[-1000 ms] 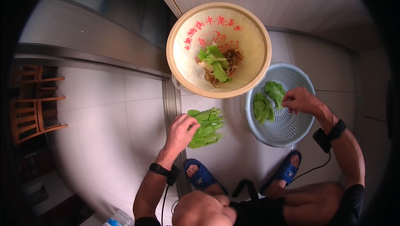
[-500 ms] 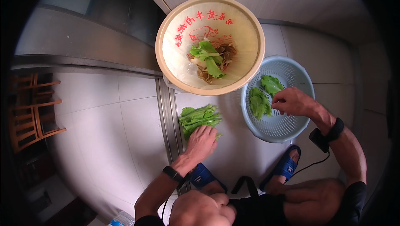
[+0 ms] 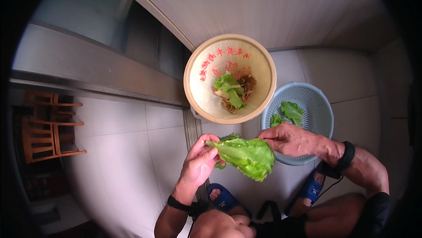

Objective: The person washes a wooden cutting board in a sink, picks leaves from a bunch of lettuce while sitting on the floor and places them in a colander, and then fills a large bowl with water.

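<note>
Lettuce leaf, one: between our hands. Left hand pinches stem end; right hand at leafy edge, grip unclear to us. We judge: light, soft, easily torn; best hold, firmer stem.

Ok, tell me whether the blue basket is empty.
Not empty: green leaves lie inside the blue basket, which the right hand partly hides.

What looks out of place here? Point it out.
The green leafy vegetables, mostly hidden behind the long bright-green leaf held by the left hand, appear to lie on the pale tiled floor, odd with a round light-blue perforated plastic basket close by. Nothing else stands out.
</note>
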Motion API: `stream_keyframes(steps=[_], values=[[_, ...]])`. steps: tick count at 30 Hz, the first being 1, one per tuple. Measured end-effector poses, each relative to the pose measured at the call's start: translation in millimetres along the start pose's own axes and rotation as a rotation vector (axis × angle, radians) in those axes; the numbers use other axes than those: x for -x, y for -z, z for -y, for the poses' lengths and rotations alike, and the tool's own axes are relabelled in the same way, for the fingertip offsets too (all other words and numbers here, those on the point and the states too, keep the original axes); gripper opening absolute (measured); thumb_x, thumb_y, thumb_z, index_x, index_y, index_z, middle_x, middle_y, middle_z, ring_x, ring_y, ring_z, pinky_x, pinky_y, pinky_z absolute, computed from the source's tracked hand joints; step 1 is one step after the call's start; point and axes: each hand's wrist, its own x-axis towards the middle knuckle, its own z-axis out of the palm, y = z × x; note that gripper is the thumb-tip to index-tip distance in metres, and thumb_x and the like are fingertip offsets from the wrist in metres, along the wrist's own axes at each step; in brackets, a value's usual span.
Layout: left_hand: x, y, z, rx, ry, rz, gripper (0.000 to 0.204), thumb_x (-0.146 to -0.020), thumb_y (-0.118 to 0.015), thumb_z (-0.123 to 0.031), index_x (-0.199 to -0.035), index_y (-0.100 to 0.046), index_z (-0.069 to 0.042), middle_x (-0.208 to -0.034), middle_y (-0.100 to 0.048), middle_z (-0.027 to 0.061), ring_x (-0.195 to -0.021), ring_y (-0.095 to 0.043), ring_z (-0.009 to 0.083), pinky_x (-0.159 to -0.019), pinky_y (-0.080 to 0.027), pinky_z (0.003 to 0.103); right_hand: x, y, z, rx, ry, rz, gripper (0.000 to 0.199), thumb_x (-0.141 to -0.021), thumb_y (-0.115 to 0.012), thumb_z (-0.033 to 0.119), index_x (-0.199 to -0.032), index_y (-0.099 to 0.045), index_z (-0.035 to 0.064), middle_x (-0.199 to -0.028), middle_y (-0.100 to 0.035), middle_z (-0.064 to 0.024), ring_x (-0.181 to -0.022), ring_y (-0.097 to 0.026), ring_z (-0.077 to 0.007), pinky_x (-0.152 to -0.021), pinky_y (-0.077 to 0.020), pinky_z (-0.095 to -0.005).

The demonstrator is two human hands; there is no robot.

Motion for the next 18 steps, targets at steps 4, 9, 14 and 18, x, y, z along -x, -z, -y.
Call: stream_keyframes(steps=[4, 9, 14, 18], values=[[3.3, -2.9, -2.9, 0.019, -0.089, 0.059, 0.027, -0.098, -0.06, -0.01, -0.123, -0.05, -0.005, -0.119, -0.063, 0.0141, -0.102, -0.062, 0.0263, -0.088, -0.051, 0.04, -3.0, 2.5, 27.0, -0.384, -0.373, 0.094, 0.057, -0.108, -0.045, 0.052, -0.128, -0.068, 0.0038, -0.089, -0.073, -0.0082, -0.08, -0.072, -0.0157, -0.069, -0.058, -0.0305], [4.1, -1.2, -0.2, -0.169, -0.15, 0.052, 0.026, -0.099, -0.062, -0.005, -0.121, -0.049, -0.002, -0.125, -0.059, 0.013, -0.106, -0.063, 0.0237, -0.09, -0.053, 0.039, 1.4, 6.5, 40.1, -0.704, -0.225, 0.001, 0.051, -0.108, -0.052, 0.044, -0.126, -0.066, -0.0011, -0.103, -0.072, -0.0113, -0.086, -0.072, -0.0186, -0.071, -0.0623, -0.0296], [3.3, -22.4, -12.6, -0.4, -0.151, -0.039, 0.034, -0.099, -0.067, -0.004, -0.13, -0.053, 0.002, -0.12, -0.062, 0.0102, -0.105, -0.064, 0.0163, -0.091, -0.053, 0.029, -4.0, 9.1, 40.2, -0.662, -0.084, 0.023, 0.045, -0.105, -0.061, 0.032, -0.131, -0.061, -0.0043, -0.11, -0.07, -0.0114, -0.097, -0.071, -0.0191, -0.077, -0.0628, -0.0307], [0.3, -29.6, -16.3, -0.382, -0.209, -0.106, 0.032, -0.099, -0.067, -0.003, -0.129, -0.057, 0.003, -0.114, -0.069, 0.0087, -0.104, -0.065, 0.0133, -0.095, -0.052, 0.028, -3.6, -2.2, 33.4, -0.858, 0.012, -0.097, 0.059, -0.101, -0.069, 0.033, -0.148, -0.047, 0.0062, -0.122, -0.066, -0.007, -0.112, -0.065, -0.0181, -0.087, -0.0596, -0.0323]])
